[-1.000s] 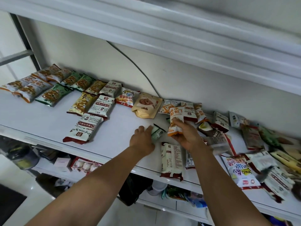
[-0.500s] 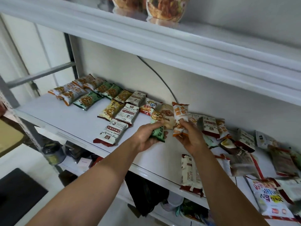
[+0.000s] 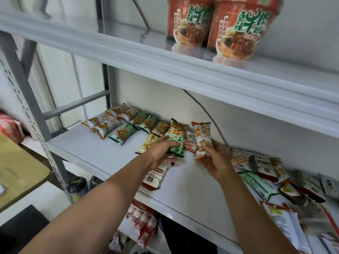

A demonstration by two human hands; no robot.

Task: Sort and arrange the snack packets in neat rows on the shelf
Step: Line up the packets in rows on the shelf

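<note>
Gripping a green packet (image 3: 176, 138) round its lower half, the fingers (image 3: 173, 144) of the left hand (image 3: 161, 153) hold it upright above the middle of the shelf (image 3: 102, 151). Just beside it, the right hand (image 3: 214, 160) pinches an orange-and-white packet (image 3: 202, 136) near its bottom end, also upright; the two packets stand close but apart.

The shelf is a white board on a grey perforated post (image 3: 23, 99), set against a pale wall down which a thin cable (image 3: 207, 110) runs. Towards the back left corner, sorted packets (image 3: 119, 123) lie in tidy rows, touching side by side. A red-and-white packet (image 3: 154, 177) lies at the front edge, partly under the left wrist. Along the right end, a loose heap of packets (image 3: 266, 171) overlaps at all angles, blurred in places.

On the upper shelf (image 3: 128, 50) stand two noodle cups (image 3: 216, 24), side by side and touching. Below, a lower shelf carries an egg carton (image 3: 141, 219). Both forearms cross the front edge and hide parts of it, and the left hand covers some packets behind it.
</note>
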